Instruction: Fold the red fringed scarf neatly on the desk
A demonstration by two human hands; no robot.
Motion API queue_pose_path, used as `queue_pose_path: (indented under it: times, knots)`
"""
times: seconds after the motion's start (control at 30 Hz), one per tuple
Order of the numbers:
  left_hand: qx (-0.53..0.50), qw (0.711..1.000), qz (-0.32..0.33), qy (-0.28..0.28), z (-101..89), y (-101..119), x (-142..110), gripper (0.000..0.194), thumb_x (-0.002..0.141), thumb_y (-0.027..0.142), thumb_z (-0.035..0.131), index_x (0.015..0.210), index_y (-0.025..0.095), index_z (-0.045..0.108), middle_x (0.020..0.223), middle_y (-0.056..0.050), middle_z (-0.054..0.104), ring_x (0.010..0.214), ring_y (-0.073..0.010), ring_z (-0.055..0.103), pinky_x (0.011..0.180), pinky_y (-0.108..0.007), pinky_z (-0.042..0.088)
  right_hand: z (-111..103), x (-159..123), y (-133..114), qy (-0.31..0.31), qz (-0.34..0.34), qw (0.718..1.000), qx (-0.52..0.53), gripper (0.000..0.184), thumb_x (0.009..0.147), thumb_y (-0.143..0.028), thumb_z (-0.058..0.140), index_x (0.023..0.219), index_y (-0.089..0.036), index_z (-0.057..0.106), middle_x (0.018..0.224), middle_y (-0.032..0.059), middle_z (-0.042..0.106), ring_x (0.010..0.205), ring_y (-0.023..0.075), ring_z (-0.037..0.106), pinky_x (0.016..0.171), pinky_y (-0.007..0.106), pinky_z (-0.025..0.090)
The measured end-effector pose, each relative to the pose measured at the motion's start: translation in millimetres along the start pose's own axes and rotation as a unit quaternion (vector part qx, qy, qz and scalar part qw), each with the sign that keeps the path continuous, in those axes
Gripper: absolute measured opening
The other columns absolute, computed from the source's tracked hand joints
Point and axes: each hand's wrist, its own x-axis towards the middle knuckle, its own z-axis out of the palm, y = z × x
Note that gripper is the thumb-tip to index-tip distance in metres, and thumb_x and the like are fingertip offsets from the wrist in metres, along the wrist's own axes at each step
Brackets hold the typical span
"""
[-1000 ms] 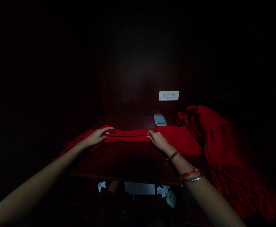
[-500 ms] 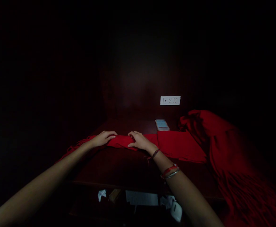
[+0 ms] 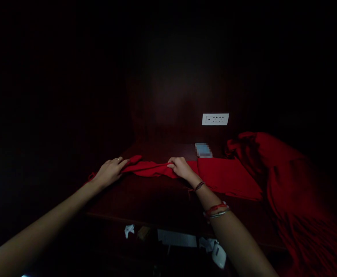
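A red fringed scarf [image 3: 151, 169] lies as a narrow strip across the dark wooden surface. At its left part, my left hand [image 3: 110, 171] is closed on the cloth, its fingertips partly lost against the red. My right hand [image 3: 181, 167] pinches the strip's upper edge farther right, and a taut fold runs between the two hands. Beyond my right wrist the strip meets a wider, flat folded section of red cloth [image 3: 226, 175]; whether they are one piece I cannot tell.
A heap of red fringed cloth [image 3: 286, 173] hangs over the right side. Behind the flat cloth lies a blurred light-blue packet [image 3: 203, 150], below a white wall socket [image 3: 215, 119]. Under the surface's front edge are crumpled white paper [image 3: 129, 230] and a white object [image 3: 219, 255].
My left hand has shifted left along the scarf and my right hand has closed on its edge. The strip between them is now pulled longer and narrower. The view has turned slightly left.
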Motion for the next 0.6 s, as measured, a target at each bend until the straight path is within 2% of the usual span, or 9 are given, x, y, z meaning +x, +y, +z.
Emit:
queue_pose_path:
  times: [0.1, 0.17, 0.2, 0.3, 0.37, 0.4, 0.5, 0.6]
  knots:
    - [0.015, 0.997, -0.043, -0.058, -15.3, -30, 9, 0.034, 0.072, 0.03, 0.043, 0.105, 0.02, 0.048, 0.091, -0.008, 0.055, 0.079, -0.0227, 0.053, 0.068, -0.031, 0.039, -7, -2, 1, 0.012, 0.004, 1.0, -0.017, 0.017, 0.077, -0.019, 0.042, 0.076, -0.016, 0.058, 0.074, 0.0043, 0.061, 0.069, 0.0117, 0.053, 0.061, 0.019, 0.033]
    - [0.032, 0.995, -0.075, -0.065, -34.7, -50, 26, 0.034, 0.074, 0.029, 0.04, 0.106, 0.017, 0.046, 0.089, -0.009, 0.056, 0.076, -0.0229, 0.053, 0.066, -0.032, 0.039, -13, -3, 2, 0.018, 0.011, 1.0, -0.019, 0.017, 0.077, -0.019, 0.041, 0.075, -0.016, 0.057, 0.071, 0.0037, 0.06, 0.066, 0.0113, 0.052, 0.06, 0.019, 0.032]
    - [0.041, 0.994, -0.086, -0.048, -45.2, -59, 36, 0.034, 0.076, 0.028, 0.038, 0.107, 0.016, 0.046, 0.091, -0.01, 0.055, 0.078, -0.0233, 0.052, 0.067, -0.033, 0.038, -16, -3, 3, 0.019, 0.015, 1.0, -0.016, 0.018, 0.077, -0.019, 0.04, 0.074, -0.016, 0.057, 0.07, 0.0033, 0.06, 0.064, 0.0109, 0.051, 0.059, 0.019, 0.032]
    - [0.049, 0.992, -0.098, 0.055, -67.9, -73, 68, 0.032, 0.08, 0.022, 0.031, 0.107, 0.012, 0.044, 0.108, -0.01, 0.046, 0.094, -0.0243, 0.044, 0.077, -0.035, 0.034, -22, -5, 7, 0.02, 0.034, 0.999, 0.002, 0.018, 0.077, -0.021, 0.041, 0.07, -0.015, 0.056, 0.066, 0.0016, 0.058, 0.061, 0.0097, 0.049, 0.056, 0.019, 0.031]
    - [0.035, 0.993, -0.102, 0.051, -68.0, -73, 85, 0.032, 0.081, 0.018, 0.031, 0.109, 0.01, 0.043, 0.113, -0.011, 0.042, 0.1, -0.0242, 0.039, 0.081, -0.036, 0.031, -23, -7, 10, 0.029, 0.048, 0.998, 0.019, 0.018, 0.076, -0.023, 0.041, 0.069, -0.015, 0.056, 0.063, 0.0003, 0.056, 0.058, 0.009, 0.047, 0.055, 0.019, 0.03]
    - [0.024, 0.994, -0.101, 0.024, -63.1, -71, 91, 0.031, 0.08, 0.017, 0.033, 0.108, 0.009, 0.044, 0.11, -0.011, 0.044, 0.098, -0.0238, 0.041, 0.081, -0.036, 0.032, -22, -8, 12, 0.035, 0.054, 0.997, 0.031, 0.016, 0.075, -0.024, 0.043, 0.069, -0.015, 0.055, 0.062, -0.0005, 0.055, 0.057, 0.0085, 0.046, 0.054, 0.018, 0.03]
    - [-0.002, 0.988, -0.098, -0.117, -38.6, -61, 98, 0.026, 0.075, 0.017, 0.043, 0.098, 0.01, 0.053, 0.095, -0.012, 0.055, 0.086, -0.0241, 0.05, 0.073, -0.036, 0.038, -18, -9, 17, 0.037, 0.068, 0.994, 0.079, 0.01, 0.068, -0.023, 0.053, 0.074, -0.015, 0.053, 0.06, -0.0034, 0.051, 0.054, 0.0073, 0.044, 0.05, 0.017, 0.029]
    - [0.005, 0.966, -0.129, -0.223, -21.6, -50, 94, 0.031, 0.074, 0.025, 0.046, 0.1, 0.011, 0.054, 0.099, -0.016, 0.054, 0.089, -0.0305, 0.049, 0.072, -0.043, 0.038, -11, -8, 19, 0.021, 0.08, 0.99, 0.114, 0.017, 0.06, -0.018, 0.059, 0.075, -0.016, 0.051, 0.057, -0.0053, 0.049, 0.052, 0.0065, 0.044, 0.048, 0.016, 0.029]
